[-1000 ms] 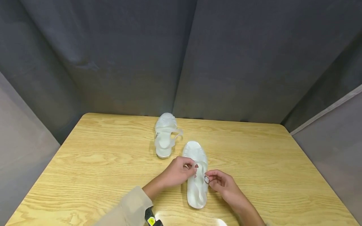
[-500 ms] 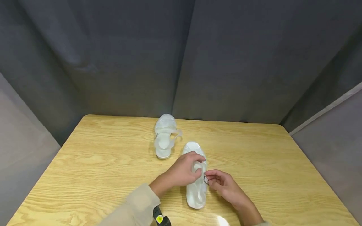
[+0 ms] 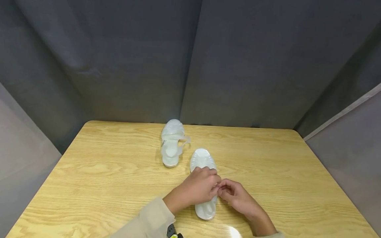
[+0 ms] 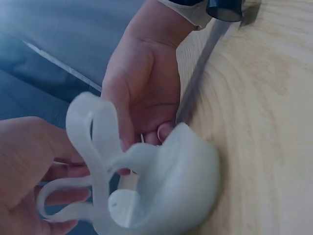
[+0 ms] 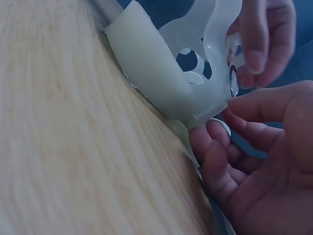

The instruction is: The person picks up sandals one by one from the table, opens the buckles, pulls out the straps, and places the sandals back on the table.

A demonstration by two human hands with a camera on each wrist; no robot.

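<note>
The near sandal (image 3: 205, 185) is moulded from translucent, milky white plastic with a smooth, slightly glossy finish; its small buckle (image 5: 233, 81) looks like polished metal. The far sandal (image 3: 171, 142) is made of the same plastic. The surface (image 3: 282, 172) is pale, smooth-finished wood grain. Matt grey cloth (image 3: 238, 66) is hung behind.

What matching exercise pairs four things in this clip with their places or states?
Things:
1. near translucent white jelly sandal
2. far translucent white jelly sandal
3. left hand
4. right hand

States:
A. lies alone near the table's far edge
B. fingers at the buckle on the sandal's right side
C. worked on by both hands
D. reaches over the sandal, pinching its strap

Pairs: 1-C, 2-A, 3-D, 4-B
</note>
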